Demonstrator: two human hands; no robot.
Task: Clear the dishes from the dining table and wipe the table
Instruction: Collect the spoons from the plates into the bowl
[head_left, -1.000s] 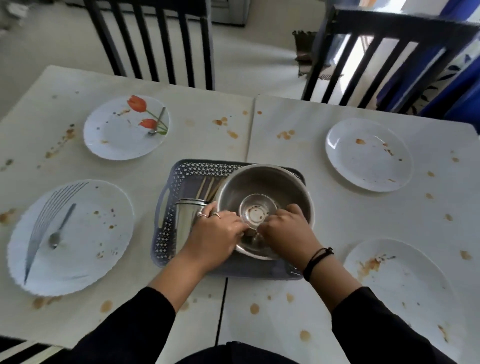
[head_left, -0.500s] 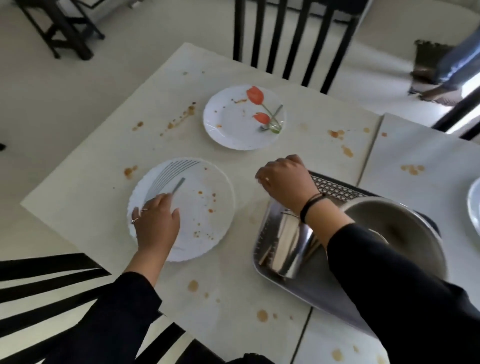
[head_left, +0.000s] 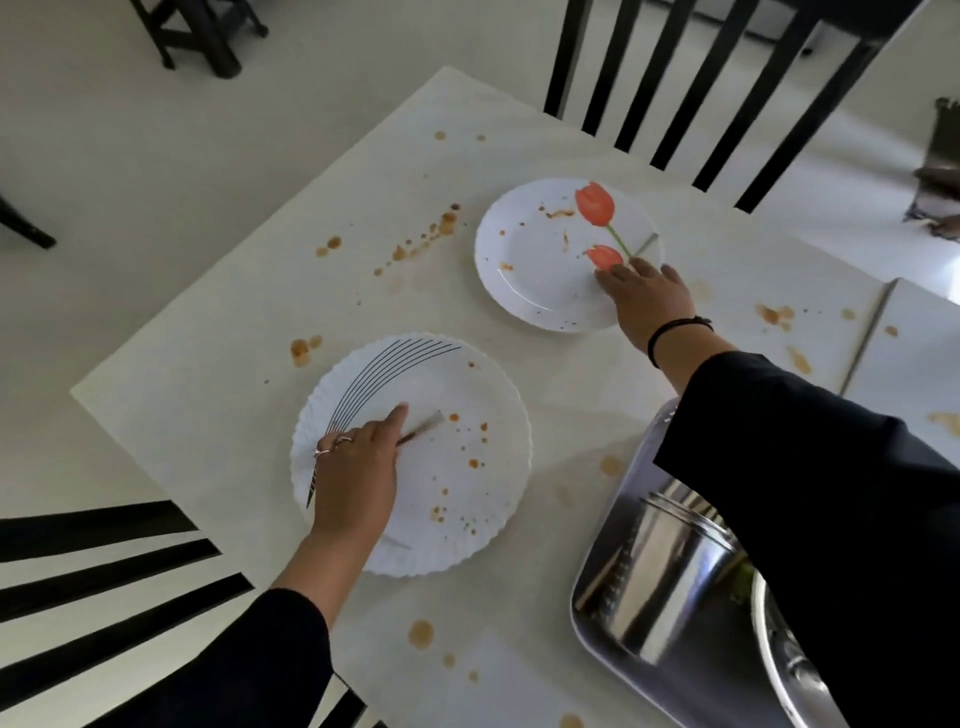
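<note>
On stained table (head_left: 218, 374), scalloped round plate (head_left: 467, 395)

The table (head_left: 218, 415) is off-white, spotted with brown stains. The scalloped plate (head_left: 467, 499) is white, with thin black curved lines and orange-brown specks. The round plate (head_left: 530, 270) is white with red tulips, a green stem and brown smears. The spoon (head_left: 423, 428) is dull grey. The chairs (head_left: 563, 57) and sleeves (head_left: 831, 467) are black, and the tumbler (head_left: 670, 566) is silver.

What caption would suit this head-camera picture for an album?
Left hand holds a spoon on the striped plate; right hand touches the tulip plate.
</note>
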